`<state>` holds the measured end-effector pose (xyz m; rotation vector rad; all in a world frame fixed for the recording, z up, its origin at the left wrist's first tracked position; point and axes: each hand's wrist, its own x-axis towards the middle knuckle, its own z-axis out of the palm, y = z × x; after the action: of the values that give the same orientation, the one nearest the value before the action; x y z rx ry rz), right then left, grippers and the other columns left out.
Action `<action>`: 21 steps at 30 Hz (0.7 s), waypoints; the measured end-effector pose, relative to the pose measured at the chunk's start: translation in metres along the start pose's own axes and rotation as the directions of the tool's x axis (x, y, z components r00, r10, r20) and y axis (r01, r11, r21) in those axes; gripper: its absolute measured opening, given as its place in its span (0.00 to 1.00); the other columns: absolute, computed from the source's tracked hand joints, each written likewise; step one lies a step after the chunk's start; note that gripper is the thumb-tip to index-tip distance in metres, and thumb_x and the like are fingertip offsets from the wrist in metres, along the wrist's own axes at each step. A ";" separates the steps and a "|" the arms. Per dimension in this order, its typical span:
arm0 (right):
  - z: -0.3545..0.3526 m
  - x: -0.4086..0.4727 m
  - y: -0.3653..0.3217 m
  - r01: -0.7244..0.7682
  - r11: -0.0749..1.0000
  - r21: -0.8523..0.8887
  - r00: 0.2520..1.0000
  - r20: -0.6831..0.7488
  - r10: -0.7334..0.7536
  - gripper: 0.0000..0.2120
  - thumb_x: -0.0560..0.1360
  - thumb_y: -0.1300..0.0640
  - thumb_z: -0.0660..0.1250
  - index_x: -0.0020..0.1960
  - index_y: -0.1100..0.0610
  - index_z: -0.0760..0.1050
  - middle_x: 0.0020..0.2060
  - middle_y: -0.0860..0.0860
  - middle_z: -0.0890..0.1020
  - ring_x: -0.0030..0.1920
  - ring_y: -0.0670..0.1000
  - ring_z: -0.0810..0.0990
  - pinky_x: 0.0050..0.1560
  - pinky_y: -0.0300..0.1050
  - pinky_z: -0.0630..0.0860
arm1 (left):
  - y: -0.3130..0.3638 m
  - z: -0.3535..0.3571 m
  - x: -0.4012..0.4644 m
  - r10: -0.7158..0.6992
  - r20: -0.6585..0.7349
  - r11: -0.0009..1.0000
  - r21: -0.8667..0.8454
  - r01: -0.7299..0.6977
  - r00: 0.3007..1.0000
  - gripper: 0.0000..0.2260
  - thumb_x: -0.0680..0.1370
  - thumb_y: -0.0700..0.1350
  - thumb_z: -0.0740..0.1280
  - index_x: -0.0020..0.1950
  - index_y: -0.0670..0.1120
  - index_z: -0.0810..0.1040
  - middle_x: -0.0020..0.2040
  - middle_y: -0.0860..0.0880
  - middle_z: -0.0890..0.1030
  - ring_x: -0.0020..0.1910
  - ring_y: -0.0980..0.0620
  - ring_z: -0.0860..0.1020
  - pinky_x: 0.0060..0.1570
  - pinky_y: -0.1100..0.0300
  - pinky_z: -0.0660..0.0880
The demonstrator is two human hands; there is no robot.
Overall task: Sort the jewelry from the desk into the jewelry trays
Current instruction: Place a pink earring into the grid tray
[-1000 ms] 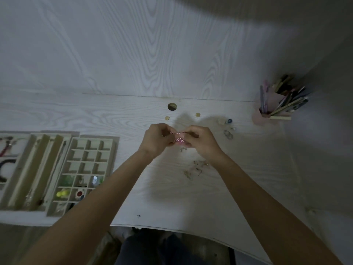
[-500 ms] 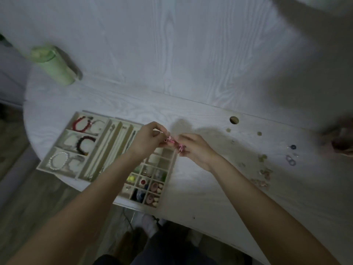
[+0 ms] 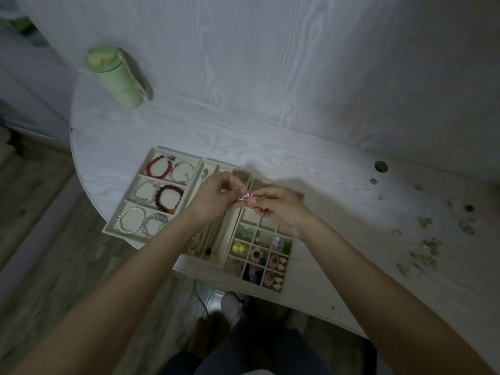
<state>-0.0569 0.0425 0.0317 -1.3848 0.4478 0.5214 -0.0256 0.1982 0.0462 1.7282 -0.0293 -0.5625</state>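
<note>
Jewelry, a small pink-and-white piece (image 3: 245, 196) on thin wire, sits at the centre of the head view, pinched between a person's two hands above three trays. The left hand (image 3: 216, 200) has its fingers curled in a tight grip on the piece's left end; the right hand (image 3: 281, 209) pinches the right end, its grip just as closed. Both hands hover over the seam between the middle tray (image 3: 220, 234) of long slots and the divided tray (image 3: 282, 286) at lower centre, whose small squares hold yellow, green, pink and dark pieces. Left of centre, the bracelet tray (image 3: 123, 211) carries a red bracelet (image 3: 157, 166), a dark bracelet (image 3: 169, 198) and a pearl bracelet (image 3: 131, 220), each in its own compartment beside paler ones. Loose jewelry (image 3: 430, 244) lies scattered on the pale wood-grain surface (image 3: 338, 239) at the right of the frame, well apart from the trays. A green bottle (image 3: 116, 77) stands at upper left, near the surface's rounded end.
</note>
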 end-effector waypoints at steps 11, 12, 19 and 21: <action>0.004 -0.001 0.014 0.062 0.996 0.064 0.995 -0.079 -0.057 0.10 0.74 0.72 0.64 0.43 0.60 0.80 0.31 0.52 0.80 0.30 0.44 0.75 0.35 0.33 0.73 | -0.019 0.000 0.002 -0.014 0.098 0.999 0.053 0.008 0.995 0.06 0.76 0.34 0.67 0.42 0.42 0.74 0.38 0.47 0.81 0.32 0.61 0.81 0.36 0.69 0.77; 0.005 -0.001 0.015 0.063 0.996 0.058 0.995 -0.076 -0.058 0.10 0.74 0.72 0.64 0.44 0.60 0.80 0.31 0.52 0.80 0.30 0.44 0.75 0.35 0.33 0.73 | -0.020 0.000 0.003 -0.017 0.099 0.999 0.050 0.012 0.995 0.06 0.76 0.34 0.67 0.42 0.42 0.74 0.38 0.46 0.81 0.32 0.61 0.81 0.35 0.69 0.76; 0.002 -0.002 0.025 0.106 0.994 -0.008 0.991 -0.082 -0.106 0.08 0.74 0.69 0.66 0.48 0.59 0.81 0.36 0.52 0.80 0.33 0.45 0.75 0.36 0.34 0.73 | -0.021 0.000 0.006 -0.072 0.111 0.997 0.041 0.068 0.991 0.06 0.78 0.34 0.64 0.43 0.43 0.71 0.39 0.45 0.81 0.32 0.59 0.82 0.35 0.66 0.75; 0.002 -0.003 0.026 0.126 0.990 -0.056 0.986 -0.100 -0.131 0.07 0.74 0.67 0.68 0.48 0.57 0.81 0.37 0.51 0.80 0.34 0.44 0.75 0.37 0.34 0.73 | -0.020 -0.001 0.006 -0.099 0.129 0.995 0.031 0.096 0.987 0.06 0.79 0.36 0.62 0.44 0.44 0.70 0.39 0.45 0.82 0.33 0.59 0.82 0.35 0.65 0.74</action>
<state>-0.0749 0.0471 0.0132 -1.4825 0.4283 0.3587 -0.0260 0.2019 0.0254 1.7218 -0.0447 -0.7503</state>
